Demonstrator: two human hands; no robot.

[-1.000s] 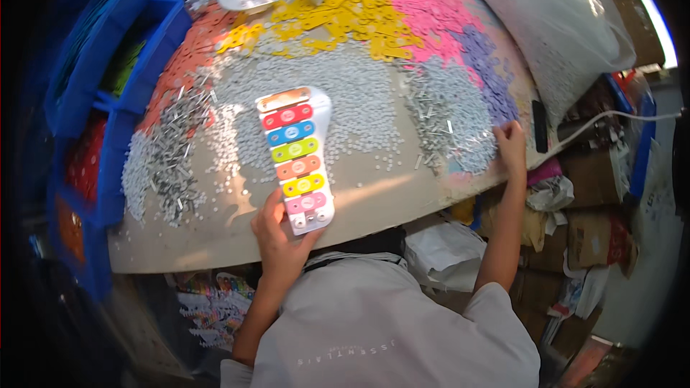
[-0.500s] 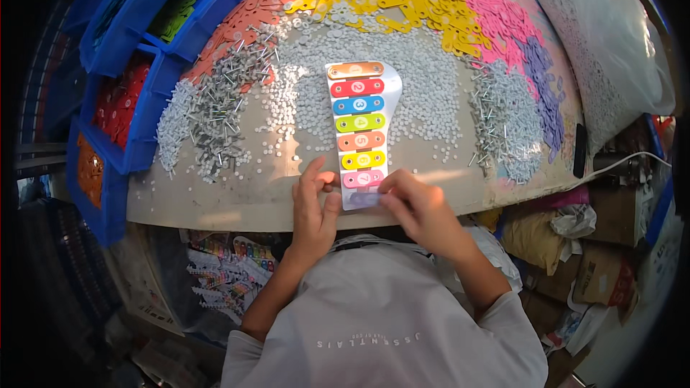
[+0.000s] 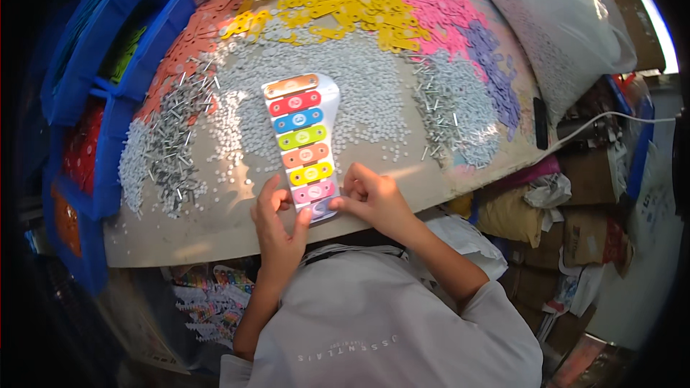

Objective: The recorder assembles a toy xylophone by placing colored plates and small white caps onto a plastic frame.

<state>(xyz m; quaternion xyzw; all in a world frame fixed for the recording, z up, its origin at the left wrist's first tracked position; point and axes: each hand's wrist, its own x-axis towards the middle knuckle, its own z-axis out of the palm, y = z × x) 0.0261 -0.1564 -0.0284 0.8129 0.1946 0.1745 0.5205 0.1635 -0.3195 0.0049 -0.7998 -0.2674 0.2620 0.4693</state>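
At the white board's (image 3: pixel 329 95) 6 o'clock, left hand (image 3: pixel 277 228) and right hand (image 3: pixel 381 202) thumbs contact purple bar (image 3: pixel 321 208); cannot tell whether either pinches.

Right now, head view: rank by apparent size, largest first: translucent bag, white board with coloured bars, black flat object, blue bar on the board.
1. Translucent bag
2. White board
3. Black flat object and blue bar: too alike in apparent size to rank.
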